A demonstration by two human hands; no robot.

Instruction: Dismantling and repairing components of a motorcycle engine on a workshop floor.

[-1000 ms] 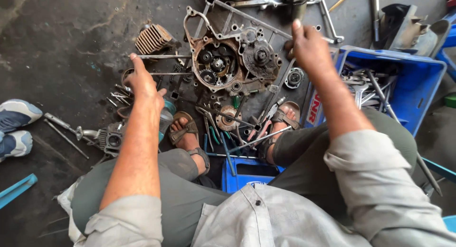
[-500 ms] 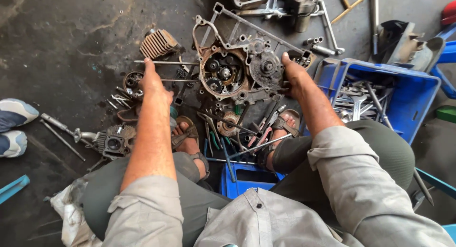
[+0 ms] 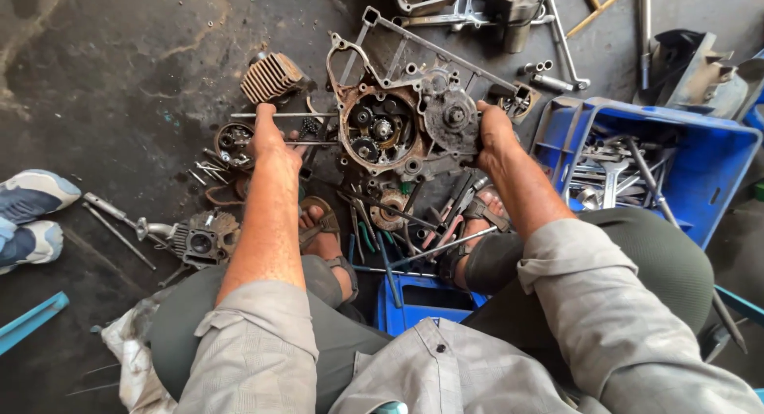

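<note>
Oily dark concrete floor fills the head view, strewn with engine parts and tools around a seated person whose sandalled feet sit at the lower middle of the frame.

At the upper middle lies the engine case, a rusty, greasy metal casting with gears and a round opening showing. The right hand grips its right edge with fingers curled around the rim. The left hand rests left of the case on thin steel rods that run across the floor; whether it actually pinches them or only presses down I cannot tell.

Judging by its bulk and thick walls, the case looks heavy and rigid, with an oily skin that could slip and sharp flanges along the border. Firm holds seem best on the outer rim at both sides, away from the gears.

Left of the case sit a finned cylinder and a small round part. Another finned engine piece lies at the middle left, and a bystander's shoes show at the left edge. Loose screwdrivers and pliers crowd the floor between the feet, right below the case, so they stand in the way of dragging it nearer. A blue crate full of wrenches stands at the right, close to the right forearm. More frame parts lie along the top edge.
</note>
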